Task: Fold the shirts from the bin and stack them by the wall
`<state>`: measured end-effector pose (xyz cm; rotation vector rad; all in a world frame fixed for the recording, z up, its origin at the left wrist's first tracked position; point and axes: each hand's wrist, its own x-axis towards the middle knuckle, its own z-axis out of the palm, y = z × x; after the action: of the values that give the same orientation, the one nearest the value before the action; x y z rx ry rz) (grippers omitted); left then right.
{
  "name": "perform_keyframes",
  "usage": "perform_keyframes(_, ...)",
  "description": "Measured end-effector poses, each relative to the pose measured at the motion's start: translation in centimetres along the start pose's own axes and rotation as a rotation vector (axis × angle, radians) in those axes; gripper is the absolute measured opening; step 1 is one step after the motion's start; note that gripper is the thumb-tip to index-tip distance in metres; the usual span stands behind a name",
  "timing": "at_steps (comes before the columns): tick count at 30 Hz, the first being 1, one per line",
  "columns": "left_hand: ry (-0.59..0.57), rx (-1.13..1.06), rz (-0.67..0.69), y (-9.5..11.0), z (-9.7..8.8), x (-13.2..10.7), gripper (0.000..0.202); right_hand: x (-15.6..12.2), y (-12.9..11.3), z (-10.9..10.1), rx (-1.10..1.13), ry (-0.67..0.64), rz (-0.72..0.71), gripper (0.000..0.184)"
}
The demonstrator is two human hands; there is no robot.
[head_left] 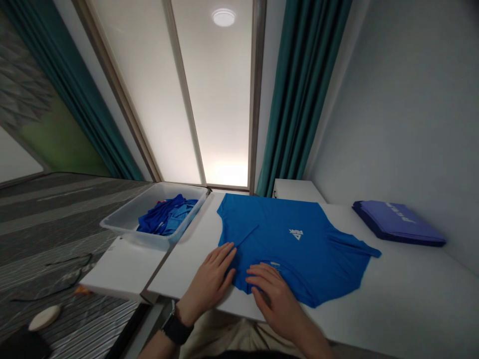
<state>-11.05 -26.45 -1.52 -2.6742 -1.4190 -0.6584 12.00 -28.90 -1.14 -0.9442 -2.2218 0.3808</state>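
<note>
A blue T-shirt [269, 224] with a small white logo lies spread on the white table [396, 299], its neckline toward me and its hem at the far side. My left hand [215, 274] rests with fingers stretched out on the shirt's left shoulder area, beside a crease. Just right of it, my right hand [271, 291] lies over the collar, fingers spread and slightly bent. Neither hand grips the cloth. A dark watch [177, 324] is on my left wrist.
Left of the shirt, a clear plastic bin [127, 219] holds crumpled blue clothes [166, 214]. A stack of folded purple-blue garments [398, 222] sits at the table's right, near the wall. Behind the table stands a white cabinet [295, 188].
</note>
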Motion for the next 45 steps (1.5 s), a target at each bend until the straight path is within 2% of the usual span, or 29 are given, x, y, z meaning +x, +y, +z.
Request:
perform_keyframes(3, -0.043, -0.05, 0.054, 2.5, 0.7, 1.3, 0.048, -0.9, 2.1, -1.4, -0.077, 0.056, 0.035, 0.031)
perform_keyframes(6, -0.093, -0.057, 0.091, 4.0, 1.7, 2.4, 0.051, -2.4, 4.8, -3.3, -0.195, 0.058, 0.099, 0.031)
perform_keyframes(9, -0.123, -0.026, 0.108, 4.1, 2.7, 2.7, 0.055, -4.3, 7.1, -4.7, -0.321, 0.014, 0.176, 0.034)
perform_keyframes(12, -0.15, 0.019, 0.155, 3.7, 3.1, 2.6, 0.056, -5.7, 8.2, -5.2, -0.428, -0.074, 0.231, 0.042)
perform_keyframes(17, -0.226, 0.025, 0.247, 3.1, 2.0, 2.8, 0.054, -6.4, 7.9, -5.1, -0.482, -0.187, 0.276, 0.05)
perform_keyframes(28, -0.201, 0.014, 0.261, 3.1, 1.7, 2.3, 0.056, -6.2, 6.9, -4.9, -0.447, -0.172, 0.329, 0.051)
perform_keyframes(33, -0.215, -0.002, 0.24, 3.3, 1.2, 2.4, 0.056, -5.7, 6.9, -5.5, -0.393, -0.225, 0.366, 0.051)
perform_keyframes(38, -0.19, -0.056, 0.224, 4.1, 1.2, 4.1, 0.054, -4.9, 7.6, -6.3, -0.346, -0.189, 0.362, 0.05)
perform_keyframes(45, -0.248, -0.101, 0.284, 6.9, 2.8, 9.0, 0.052, -5.1, 9.4, -6.9, -0.386, -0.149, 0.374, 0.048)
